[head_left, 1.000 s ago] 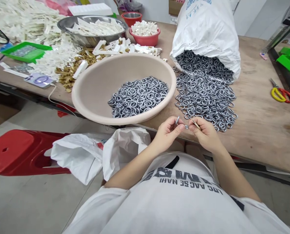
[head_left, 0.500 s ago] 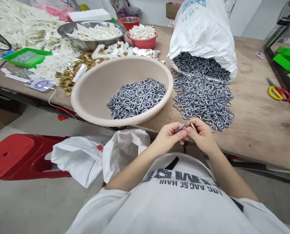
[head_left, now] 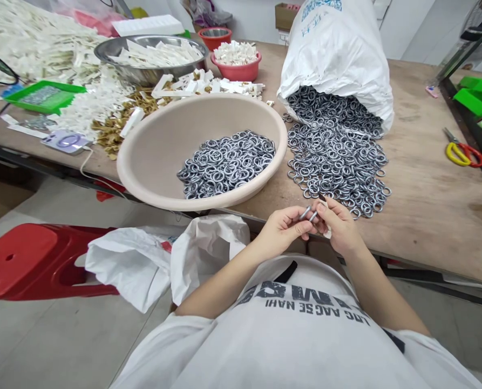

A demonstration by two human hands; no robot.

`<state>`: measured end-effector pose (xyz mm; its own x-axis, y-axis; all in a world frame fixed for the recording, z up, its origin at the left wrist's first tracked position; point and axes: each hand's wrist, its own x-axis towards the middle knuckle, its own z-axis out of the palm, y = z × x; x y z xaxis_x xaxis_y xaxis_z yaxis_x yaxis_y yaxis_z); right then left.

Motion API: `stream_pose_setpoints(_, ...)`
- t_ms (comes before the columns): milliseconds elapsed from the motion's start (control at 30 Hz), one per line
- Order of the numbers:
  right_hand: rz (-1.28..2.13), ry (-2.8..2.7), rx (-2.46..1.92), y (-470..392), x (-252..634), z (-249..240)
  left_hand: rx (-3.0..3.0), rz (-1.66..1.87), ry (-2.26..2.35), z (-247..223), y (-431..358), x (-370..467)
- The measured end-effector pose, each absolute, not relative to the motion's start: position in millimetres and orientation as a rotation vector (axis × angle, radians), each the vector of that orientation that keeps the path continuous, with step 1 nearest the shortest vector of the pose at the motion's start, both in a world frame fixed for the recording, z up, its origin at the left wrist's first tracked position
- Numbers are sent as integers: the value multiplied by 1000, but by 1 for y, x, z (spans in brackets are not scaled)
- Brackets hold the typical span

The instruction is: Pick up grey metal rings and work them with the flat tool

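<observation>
My left hand (head_left: 286, 229) pinches grey rings (head_left: 305, 212) between thumb and fingers at the table's front edge. Touching or nearly touching it, my right hand (head_left: 339, 224) is closed on a small tool with a dark tip (head_left: 322, 199) and a pale body; its exact shape is mostly hidden by the fingers. Just beyond both hands lies a loose pile of grey rings (head_left: 338, 162), spilling from a white sack (head_left: 338, 59). To the left, a large beige basin (head_left: 151, 156) holds more grey rings (head_left: 230, 162).
Scissors (head_left: 463, 154) lie at the right. Behind the basin are a steel bowl (head_left: 143, 73) of white strips, a red bowl (head_left: 236, 70) of white pieces and a green tray (head_left: 46, 97). A red stool (head_left: 18, 259) and white bags (head_left: 131, 265) are below the table's left part.
The fingers of my right hand have turned, and the tool's dark tip now shows above them. The rings in my left hand show more clearly between the hands.
</observation>
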<state>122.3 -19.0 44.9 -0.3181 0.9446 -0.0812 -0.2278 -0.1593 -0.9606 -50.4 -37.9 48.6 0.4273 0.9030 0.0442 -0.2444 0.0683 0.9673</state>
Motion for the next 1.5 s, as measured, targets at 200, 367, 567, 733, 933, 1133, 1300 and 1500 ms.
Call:
stream_pose_setpoints(200, 1577, -1247, -933, -22, 121, 45, 1216, 964, 715, 51, -39, -51)
stream_pose_setpoints(367, 1454, -1340, -973, -23, 121, 46, 1265, 887, 741, 49, -37, -53)
stream_pose_setpoints(567, 1444, -1379, -984, -24, 121, 45, 1285, 840, 727, 45, -38, -53)
stream_pose_setpoints(733, 1485, -1362, -974, -24, 119, 42, 1293, 835, 729, 43, -38, -53)
stream_pose_setpoints(933, 1546, -1314, -980, -24, 118, 37, 1266, 844, 718, 39, -38, -53)
stream_pose_setpoints(1133, 1592, -1276, -928, -24, 115, 34, 1251, 855, 720, 38, -38, -53)
stream_pose_setpoints(1300, 1594, -1272, -901, -24, 113, 33, 1239, 859, 718, 37, -38, -53)
stream_pose_setpoints(1500, 1623, -1259, -904, -24, 111, 29, 1234, 860, 722, 34, -38, -54)
